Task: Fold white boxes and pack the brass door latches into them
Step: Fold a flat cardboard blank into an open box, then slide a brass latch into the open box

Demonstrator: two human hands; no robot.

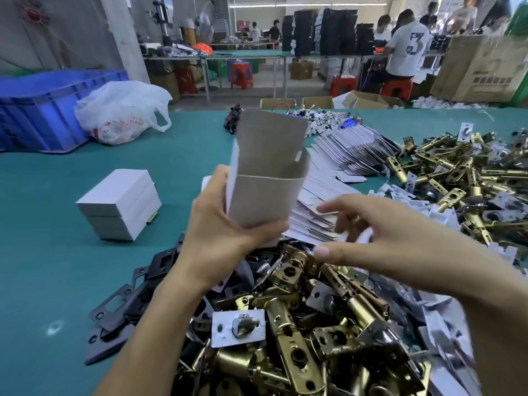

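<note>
My left hand [220, 232] gripped the half-folded white cardboard box [265, 201]; my right hand [380, 247], spread and empty, ought to square the walls before fetching a brass door latch [287, 330].

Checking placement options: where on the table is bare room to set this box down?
Bare green table between the closed white boxes and the plastic bag, and left of the black plates. Crowded to the right: flat box blanks and brass latches.

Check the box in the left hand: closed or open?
Open. The box in the left hand is upright, top flap raised, not tucked in.
</note>
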